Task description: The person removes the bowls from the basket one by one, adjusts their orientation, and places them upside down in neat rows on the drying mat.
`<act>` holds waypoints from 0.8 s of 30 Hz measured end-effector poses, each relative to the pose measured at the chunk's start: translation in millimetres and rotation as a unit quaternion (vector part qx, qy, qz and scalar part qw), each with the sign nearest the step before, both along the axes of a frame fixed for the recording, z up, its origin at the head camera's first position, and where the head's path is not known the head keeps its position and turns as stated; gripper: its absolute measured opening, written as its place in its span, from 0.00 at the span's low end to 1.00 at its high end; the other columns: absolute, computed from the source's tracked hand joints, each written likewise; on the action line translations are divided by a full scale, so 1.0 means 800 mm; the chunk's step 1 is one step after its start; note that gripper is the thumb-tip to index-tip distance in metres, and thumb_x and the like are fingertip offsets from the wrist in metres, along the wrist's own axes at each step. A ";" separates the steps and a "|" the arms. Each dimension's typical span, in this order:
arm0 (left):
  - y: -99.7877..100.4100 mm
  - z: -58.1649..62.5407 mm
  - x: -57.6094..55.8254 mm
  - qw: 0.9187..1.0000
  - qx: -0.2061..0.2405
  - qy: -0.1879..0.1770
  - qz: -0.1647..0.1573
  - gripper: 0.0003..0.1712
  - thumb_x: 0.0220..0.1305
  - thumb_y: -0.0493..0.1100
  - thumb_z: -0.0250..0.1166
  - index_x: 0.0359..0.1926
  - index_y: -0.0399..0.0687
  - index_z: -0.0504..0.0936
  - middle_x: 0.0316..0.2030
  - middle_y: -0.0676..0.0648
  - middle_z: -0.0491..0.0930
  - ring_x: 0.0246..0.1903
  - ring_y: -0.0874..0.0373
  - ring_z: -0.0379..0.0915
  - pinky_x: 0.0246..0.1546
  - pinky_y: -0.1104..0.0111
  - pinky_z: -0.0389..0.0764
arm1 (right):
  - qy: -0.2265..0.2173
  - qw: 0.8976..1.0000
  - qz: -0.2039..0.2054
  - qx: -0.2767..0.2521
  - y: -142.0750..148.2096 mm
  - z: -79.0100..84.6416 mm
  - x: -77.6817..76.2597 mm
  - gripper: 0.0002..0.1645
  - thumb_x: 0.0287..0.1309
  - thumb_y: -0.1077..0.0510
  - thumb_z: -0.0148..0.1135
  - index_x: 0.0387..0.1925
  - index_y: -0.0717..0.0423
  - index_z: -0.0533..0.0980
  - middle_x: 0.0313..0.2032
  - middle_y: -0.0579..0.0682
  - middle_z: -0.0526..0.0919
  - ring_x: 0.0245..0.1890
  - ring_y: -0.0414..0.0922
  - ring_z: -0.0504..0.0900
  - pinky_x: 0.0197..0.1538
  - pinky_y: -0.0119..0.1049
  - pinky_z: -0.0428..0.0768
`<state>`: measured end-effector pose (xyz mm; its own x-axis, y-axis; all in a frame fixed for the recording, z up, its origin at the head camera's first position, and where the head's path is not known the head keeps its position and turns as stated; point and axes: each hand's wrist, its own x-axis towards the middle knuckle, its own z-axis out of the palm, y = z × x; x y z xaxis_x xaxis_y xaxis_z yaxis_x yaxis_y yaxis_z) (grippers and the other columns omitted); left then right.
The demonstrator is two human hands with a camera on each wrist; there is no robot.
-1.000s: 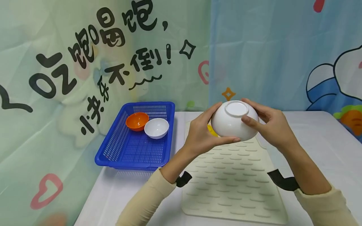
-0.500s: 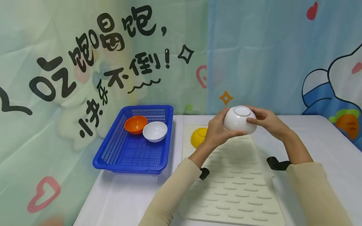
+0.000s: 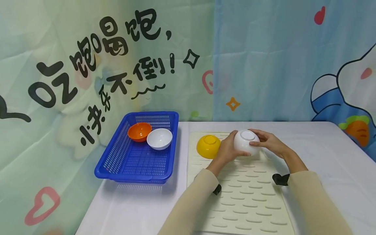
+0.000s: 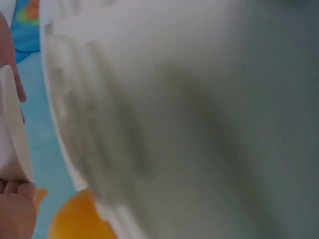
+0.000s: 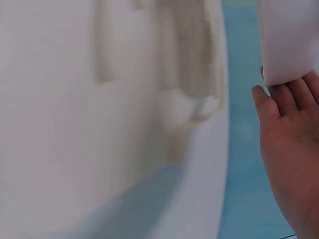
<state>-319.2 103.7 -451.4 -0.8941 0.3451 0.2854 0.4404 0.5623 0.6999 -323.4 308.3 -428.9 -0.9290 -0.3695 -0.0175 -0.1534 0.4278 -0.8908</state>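
Both hands hold a white bowl [image 3: 246, 140] upside down, its foot ring facing up, over the far part of a cream ridged mat [image 3: 243, 195]. The left hand [image 3: 227, 148] grips the bowl's left side, thumb along the near lower edge. On the other side the right hand [image 3: 271, 143] holds it, with the thumb on the near wall. A yellow bowl [image 3: 208, 147] sits upside down on the mat, just left of the left hand. In the right wrist view the right fingers [image 5: 291, 97] lie against the white bowl's edge [image 5: 289, 45].
On the table's left stands a blue plastic basket [image 3: 136, 178] with an orange bowl [image 3: 139, 132] and another white bowl [image 3: 159, 139] inside, both upright. Printed cloth hangs [image 3: 264, 65] behind the white-covered table [image 3: 332, 156].
The hands have carried the white bowl away and down toward the far part of the mat. The yellow bowl, at first mostly hidden behind the left hand, now shows fully.
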 end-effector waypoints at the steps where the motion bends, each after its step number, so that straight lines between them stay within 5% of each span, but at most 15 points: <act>1: 0.000 -0.004 0.000 1.000 -0.005 -0.004 -0.001 0.52 0.38 0.55 0.76 0.64 0.49 0.62 0.55 0.51 0.73 0.49 0.61 0.71 0.47 0.75 0.72 | 0.000 1.000 0.001 0.002 0.000 -0.005 0.001 0.43 0.60 0.54 0.60 0.69 0.61 0.51 0.64 0.64 0.59 0.62 0.55 0.61 0.55 0.44 0.70; 10: 0.006 -0.021 -0.003 0.997 -0.048 -0.060 0.004 0.53 0.37 0.52 0.78 0.64 0.47 0.61 0.56 0.51 0.72 0.51 0.62 0.70 0.51 0.76 0.69 | -0.007 1.000 -0.008 0.004 -0.002 -0.037 0.002 0.44 0.59 0.54 0.61 0.68 0.65 0.51 0.64 0.67 0.58 0.63 0.61 0.59 0.57 0.48 0.69; 24: 0.006 -0.019 -0.002 0.994 -0.074 -0.086 0.002 0.54 0.36 0.52 0.78 0.63 0.45 0.61 0.53 0.49 0.73 0.48 0.61 0.71 0.49 0.77 0.69 | 0.002 1.000 -0.016 0.007 -0.005 -0.045 0.003 0.43 0.58 0.54 0.61 0.68 0.66 0.52 0.62 0.68 0.62 0.60 0.61 0.61 0.47 0.25 0.71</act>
